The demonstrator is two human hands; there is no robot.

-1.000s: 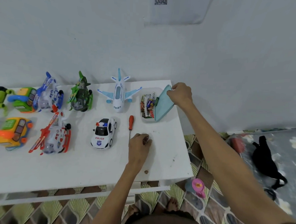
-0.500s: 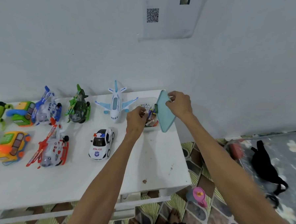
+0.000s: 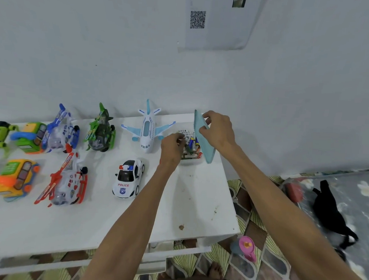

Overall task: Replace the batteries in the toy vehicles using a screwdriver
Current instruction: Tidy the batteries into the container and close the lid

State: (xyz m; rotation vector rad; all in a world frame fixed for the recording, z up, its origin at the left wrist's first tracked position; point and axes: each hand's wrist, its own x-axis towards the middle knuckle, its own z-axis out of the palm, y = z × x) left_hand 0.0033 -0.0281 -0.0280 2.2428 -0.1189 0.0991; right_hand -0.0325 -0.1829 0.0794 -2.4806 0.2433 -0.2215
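A clear box (image 3: 191, 159) of batteries (image 3: 191, 143) stands at the back right of the white table (image 3: 197, 204). My right hand (image 3: 219, 128) grips the box's teal lid (image 3: 206, 148) and holds it tilted up on edge at the box's right side. My left hand (image 3: 171, 148) hovers over the box's left edge with its fingertips pinched together; what they pinch is too small to make out. A white police car (image 3: 127, 178) sits left of my left forearm. My left wrist hides the screwdriver.
A white and blue airplane (image 3: 147, 130), a green helicopter (image 3: 100, 133), a blue helicopter (image 3: 61, 129), a red helicopter (image 3: 65, 181) and other toys fill the table's left half. On the floor to the right are a pink bottle (image 3: 246, 248) and a black bag (image 3: 329, 209).
My left hand picked something small off the table beside the screwdriver and carried it back to the battery box. My right hand raised the lid more upright. The view tilted upward.
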